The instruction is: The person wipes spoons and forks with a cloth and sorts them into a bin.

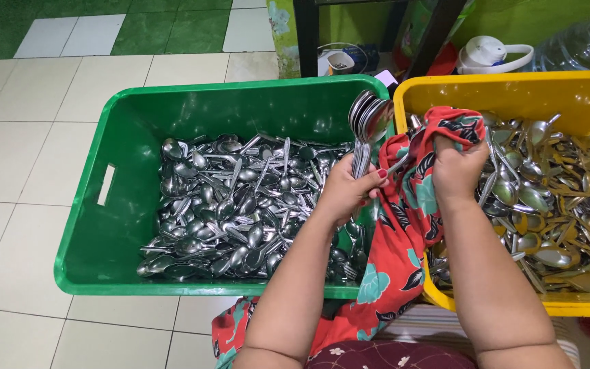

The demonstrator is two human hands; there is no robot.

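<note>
My left hand (347,188) grips a stacked bunch of metal spoons (367,123) by their handles, bowls up, above the right edge of the green crate (90,225). My right hand (456,167) is closed on a red floral cloth (411,205) that hangs down between the two crates, over the left edge of the yellow crate (582,89). The green crate holds a heap of loose spoons (233,205). The yellow crate holds another heap of spoons (561,205). The cloth's upper end sits right beside the held spoons.
Both crates stand on a pale tiled floor (22,157). Behind them are dark furniture legs (306,37), a white lidded container (489,55), a large clear water bottle (582,44) and a green wall. A patterned dark garment (377,355) lies at the bottom edge.
</note>
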